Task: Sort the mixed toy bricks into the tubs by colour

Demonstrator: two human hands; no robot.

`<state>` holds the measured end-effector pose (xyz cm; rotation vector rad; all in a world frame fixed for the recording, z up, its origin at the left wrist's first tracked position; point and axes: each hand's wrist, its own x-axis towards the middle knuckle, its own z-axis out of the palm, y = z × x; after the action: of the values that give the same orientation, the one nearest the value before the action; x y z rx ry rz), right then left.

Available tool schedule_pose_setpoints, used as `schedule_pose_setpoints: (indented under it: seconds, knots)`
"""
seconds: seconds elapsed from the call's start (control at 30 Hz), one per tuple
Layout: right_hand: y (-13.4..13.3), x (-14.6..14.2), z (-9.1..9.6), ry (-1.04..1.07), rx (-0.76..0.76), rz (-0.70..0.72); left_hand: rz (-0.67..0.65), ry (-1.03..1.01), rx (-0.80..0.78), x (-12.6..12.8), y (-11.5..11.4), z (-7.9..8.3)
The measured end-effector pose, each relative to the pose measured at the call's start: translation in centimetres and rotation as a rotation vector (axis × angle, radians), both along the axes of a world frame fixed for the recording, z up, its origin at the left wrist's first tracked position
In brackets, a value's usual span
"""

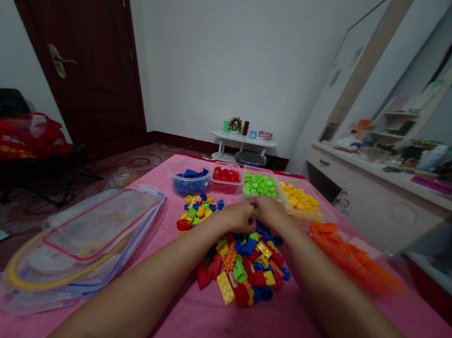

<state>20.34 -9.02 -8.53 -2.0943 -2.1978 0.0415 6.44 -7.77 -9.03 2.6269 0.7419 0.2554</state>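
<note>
My left hand (241, 218) and my right hand (270, 210) meet above a mixed heap of toy building bricks (251, 264). The fingers of both are curled in and close together. What they pinch, if anything, is too small and too hidden to name. Under and in front of the hands lie red, blue, yellow, green and orange bricks. Just beyond stand clear tubs, sorted by colour: blue bricks (191, 174), red bricks (226, 174), green bricks (259, 184) and yellow bricks (300, 198). Orange bricks (346, 256) lie to the right of my right forearm.
Plastic lids (99, 222) with coloured rims are stacked on the left of the pink cloth (173, 315). A white side table (243, 137) stands by the far wall. A pale dresser (365, 196) runs along the right, and a red bag (25, 138) sits at the left.
</note>
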Motion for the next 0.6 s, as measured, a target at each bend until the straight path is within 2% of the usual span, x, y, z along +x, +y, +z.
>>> schedule_pose_setpoints:
  seconds: [0.13, 0.2, 0.27, 0.37, 0.47, 0.53, 0.6]
  knots:
    - [0.4, 0.2, -1.5, -0.022, -0.003, -0.083, -0.029, 0.080, -0.147, -1.2, 0.7, 1.2]
    - [0.3, 0.5, -1.4, -0.003, 0.026, -0.105, -0.007, 0.104, -0.174, -2.0, 1.2, 1.8]
    - [-0.2, 0.9, -0.5, 0.038, 0.037, -0.105, 0.038, 0.121, -0.143, -2.6, 1.6, 2.4]
    - [-1.4, 1.3, 1.7, 0.094, -0.053, 0.003, 0.073, 0.171, -0.118, -3.5, 2.0, 3.2]
    - [-2.7, 1.4, 3.5, 0.089, -0.239, 0.176, -0.008, 0.240, -0.179, -4.0, 1.8, 4.1]
    - [-3.4, 1.0, 4.0, 0.040, -0.308, 0.249, -0.058, 0.288, -0.187, -3.9, 1.2, 4.5]
    - [-3.8, 0.4, 3.8, -0.031, -0.311, 0.280, -0.060, 0.339, -0.137, -3.4, 0.5, 4.6]
